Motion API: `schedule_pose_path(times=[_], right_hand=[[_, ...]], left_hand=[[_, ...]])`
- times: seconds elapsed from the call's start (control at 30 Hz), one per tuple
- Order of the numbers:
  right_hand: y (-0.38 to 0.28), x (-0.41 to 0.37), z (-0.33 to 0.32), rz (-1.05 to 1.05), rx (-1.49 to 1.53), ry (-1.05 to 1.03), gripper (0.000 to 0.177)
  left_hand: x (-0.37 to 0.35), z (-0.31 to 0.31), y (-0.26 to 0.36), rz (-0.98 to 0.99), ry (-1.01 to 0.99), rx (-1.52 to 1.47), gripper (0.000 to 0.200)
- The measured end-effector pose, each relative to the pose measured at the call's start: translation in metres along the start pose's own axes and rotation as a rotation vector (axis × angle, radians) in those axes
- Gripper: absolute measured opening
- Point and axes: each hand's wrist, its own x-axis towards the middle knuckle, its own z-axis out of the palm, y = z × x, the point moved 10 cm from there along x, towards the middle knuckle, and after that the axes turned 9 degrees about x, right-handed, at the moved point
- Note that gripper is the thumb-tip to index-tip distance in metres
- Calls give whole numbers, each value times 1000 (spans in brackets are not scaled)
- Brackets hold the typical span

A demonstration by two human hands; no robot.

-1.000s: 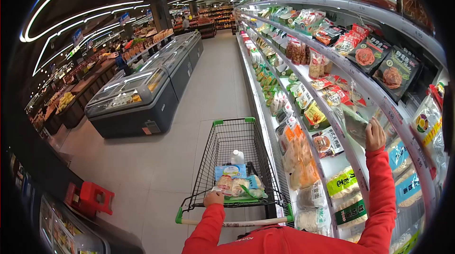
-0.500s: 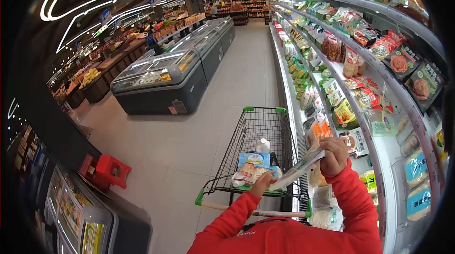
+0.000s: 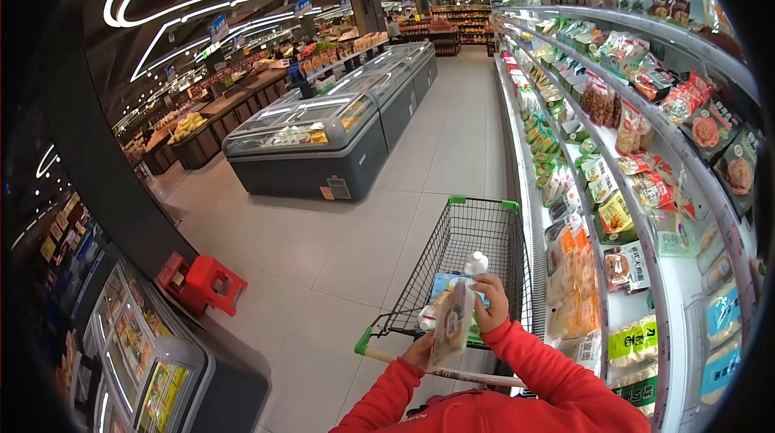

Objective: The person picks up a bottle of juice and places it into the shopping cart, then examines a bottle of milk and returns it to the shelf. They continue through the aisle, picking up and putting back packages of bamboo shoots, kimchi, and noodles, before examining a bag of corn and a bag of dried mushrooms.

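Note:
Above the shopping cart (image 3: 452, 231) I hold a flat clear-wrapped food package (image 3: 454, 325) with a printed label, tilted upright. My left hand (image 3: 417, 351) grips its lower left edge. My right hand (image 3: 491, 305) is closed on its upper right side. Behind the package, inside the cart, are a white bottle (image 3: 476, 262), a light-blue pack (image 3: 442, 282) and a white-capped item (image 3: 426, 318). The package and my hands partly hide these goods. The cart's handle (image 3: 476, 377) runs below my hands.
A refrigerated shelf wall (image 3: 601, 263) of packaged food lines the right side. Chest freezers (image 3: 307, 150) stand ahead on the left. A red stool (image 3: 214, 284) is beside a dark pillar (image 3: 105, 142), with another freezer (image 3: 173, 360) at lower left. Tiled floor (image 3: 452, 126) stretches along the aisle.
The package has moved left, away from the shelf and over the cart, turning more upright. My right hand moved left with it. The view has swung slightly left.

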Motion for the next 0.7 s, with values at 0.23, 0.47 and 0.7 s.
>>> schedule_pose_path(times=[0.23, 0.47, 0.7], right_hand=[[70, -98, 66, 956, 1336, -239, 65], [154, -208, 36, 1380, 910, -143, 42], [171, -267, 17, 1451, 912, 24, 36]], left_hand=[[-14, -61, 62, 251, 319, 315, 61], [-13, -64, 62, 154, 355, 371, 53], [-5, -81, 25, -90, 311, 425, 47]])
